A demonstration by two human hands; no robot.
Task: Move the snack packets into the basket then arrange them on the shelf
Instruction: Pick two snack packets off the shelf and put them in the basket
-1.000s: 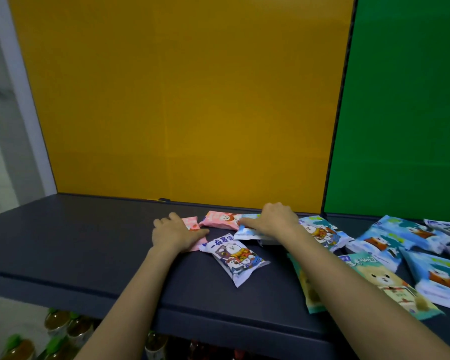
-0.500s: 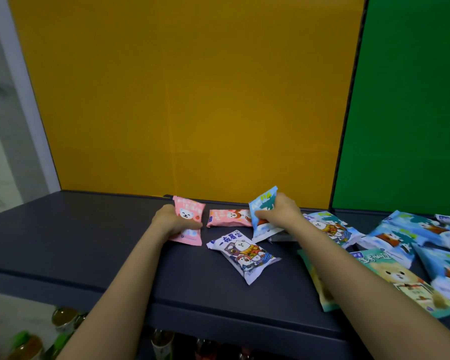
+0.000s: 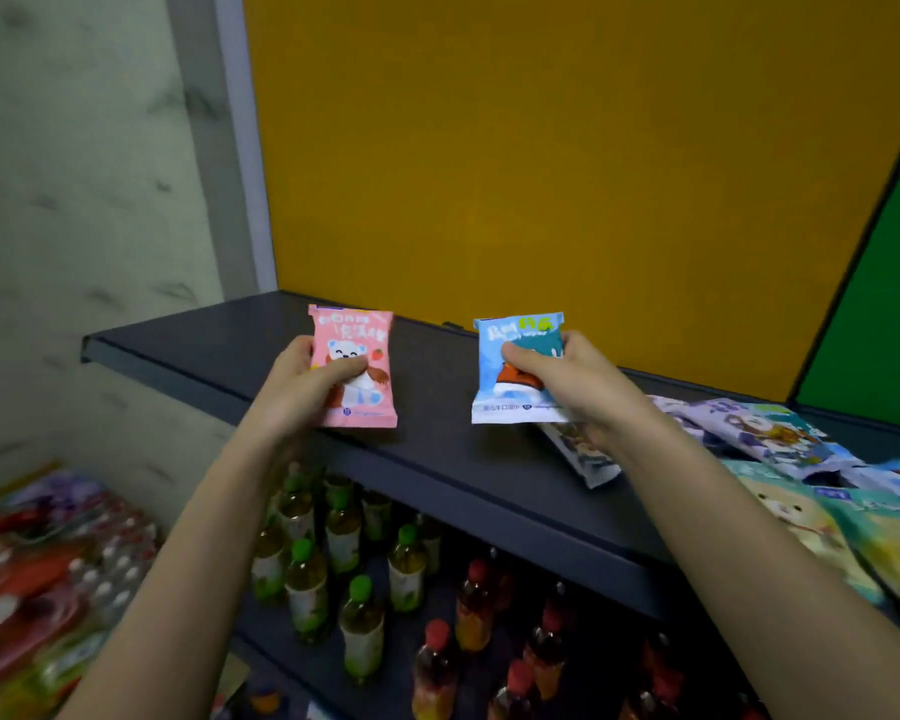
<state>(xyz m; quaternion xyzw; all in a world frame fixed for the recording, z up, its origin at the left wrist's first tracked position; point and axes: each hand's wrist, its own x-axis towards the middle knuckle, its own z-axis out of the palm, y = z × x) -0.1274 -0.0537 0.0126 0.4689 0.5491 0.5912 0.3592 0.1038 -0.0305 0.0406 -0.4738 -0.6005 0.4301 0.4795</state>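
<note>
Holding two snack packets upright above the dark shelf (image 3: 219,345), one per hand: in the left hand (image 3: 302,394) a pink packet (image 3: 352,332), pinched with the thumb across the printed face and fingers behind; in the right hand (image 3: 580,389) a blue packet (image 3: 507,402), grasped the same way, at about three o'clock from the pink one and well apart from it. Held face-on and by the middle, probably to keep both clear of the shelf top and ready for dropping into a basket. No basket in view, though, so cannot tell which way to carry them. Judged from that, early in the first half of the task: more packets lying on the shelf at three to four o'clock from the right hand — a white packet (image 3: 588,462) partly hidden under the right wrist, then a loose heap of pale and teal packets (image 3: 765,433) running out of view. As for room: bare shelf top at nine to eleven o'clock from the left hand, ending at the shelf's left end; yellow back panel (image 3: 541,174) at twelve; front lip passing under both forearms, with rows of bottles (image 3: 344,537) on the lower level at six. Probably best drawn back toward six, over the lip — minding the bottles beneath.
</note>
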